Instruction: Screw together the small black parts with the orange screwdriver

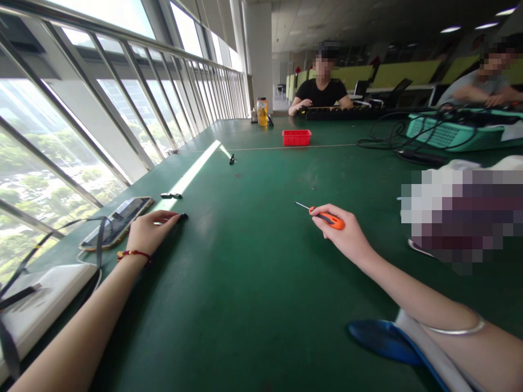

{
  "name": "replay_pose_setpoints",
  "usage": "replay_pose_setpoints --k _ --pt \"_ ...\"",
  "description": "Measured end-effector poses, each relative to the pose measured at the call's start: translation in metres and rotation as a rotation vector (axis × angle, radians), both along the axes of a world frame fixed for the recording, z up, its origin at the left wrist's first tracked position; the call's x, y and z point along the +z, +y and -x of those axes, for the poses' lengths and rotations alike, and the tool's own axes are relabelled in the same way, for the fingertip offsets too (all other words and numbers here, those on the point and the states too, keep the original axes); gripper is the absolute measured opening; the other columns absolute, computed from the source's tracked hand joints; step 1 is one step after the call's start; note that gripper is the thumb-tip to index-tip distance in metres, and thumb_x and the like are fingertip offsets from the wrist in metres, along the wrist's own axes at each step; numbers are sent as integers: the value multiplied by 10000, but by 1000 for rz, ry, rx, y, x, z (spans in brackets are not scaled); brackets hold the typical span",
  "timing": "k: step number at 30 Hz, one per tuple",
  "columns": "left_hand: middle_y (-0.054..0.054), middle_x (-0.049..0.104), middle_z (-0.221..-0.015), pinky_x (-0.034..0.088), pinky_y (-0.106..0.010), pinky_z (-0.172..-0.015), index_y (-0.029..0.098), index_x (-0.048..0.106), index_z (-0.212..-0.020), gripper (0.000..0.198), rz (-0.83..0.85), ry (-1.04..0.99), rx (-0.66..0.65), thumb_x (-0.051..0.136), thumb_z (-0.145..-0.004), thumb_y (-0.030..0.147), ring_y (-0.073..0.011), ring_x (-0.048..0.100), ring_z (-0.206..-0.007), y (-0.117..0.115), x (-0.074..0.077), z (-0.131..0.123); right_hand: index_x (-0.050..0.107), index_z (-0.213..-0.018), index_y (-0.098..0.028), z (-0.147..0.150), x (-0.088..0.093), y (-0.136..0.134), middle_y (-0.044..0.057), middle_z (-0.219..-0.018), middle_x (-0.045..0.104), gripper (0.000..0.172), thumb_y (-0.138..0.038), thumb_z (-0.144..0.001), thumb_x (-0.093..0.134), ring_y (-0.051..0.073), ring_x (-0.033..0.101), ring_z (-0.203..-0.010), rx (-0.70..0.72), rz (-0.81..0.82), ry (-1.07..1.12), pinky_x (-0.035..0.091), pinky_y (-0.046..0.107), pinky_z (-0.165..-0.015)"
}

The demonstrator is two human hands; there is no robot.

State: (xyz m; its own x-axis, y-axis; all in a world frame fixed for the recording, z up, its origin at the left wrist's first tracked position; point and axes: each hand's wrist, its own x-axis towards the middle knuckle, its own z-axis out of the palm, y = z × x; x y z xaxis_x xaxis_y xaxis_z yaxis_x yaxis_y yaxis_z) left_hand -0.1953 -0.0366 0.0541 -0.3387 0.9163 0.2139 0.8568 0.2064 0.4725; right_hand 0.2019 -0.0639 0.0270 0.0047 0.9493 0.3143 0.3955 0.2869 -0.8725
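My right hand [337, 226] is closed around a screwdriver [333, 220] with an orange and black handle, its thin shaft pointing left and away from me. At the left, my left hand [153, 228] pinches a small black piece [183, 216] between thumb and fingers at the table surface; its exact kind is too small to make out. Just beyond lies another small black part [171, 195], and a third black part [232, 159] sits farther off by the strip of sunlight.
On the green table [245, 272] are a phone [118, 220] with a cable, a white box [49, 305], a red tray [297, 138], a bottle [262, 113] and a teal basket [453, 133] with black cables. Two people sit across. A railing [134, 65] runs along the left.
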Motion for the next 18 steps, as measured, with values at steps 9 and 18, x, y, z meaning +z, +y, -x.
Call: replay_pose_setpoints --k 9,18 --pt "-61 699 -884 451 -264 -731 142 668 -888 441 107 -229 -152 610 -626 492 -187 593 -809 6 1 -17 631 -829 -178 1 0 -1 44 -865 622 197 -348 -746 576 120 534 -595 -4 6 9 444 289 -583" --pt "-47 692 -839 475 -330 -792 176 643 -761 265 50 -240 -563 574 -701 425 -197 614 -808 17 -12 -118 599 -898 -187 2 2 -4 42 -852 609 196 -313 -751 571 114 528 -594 -18 -66 51 450 278 -573"
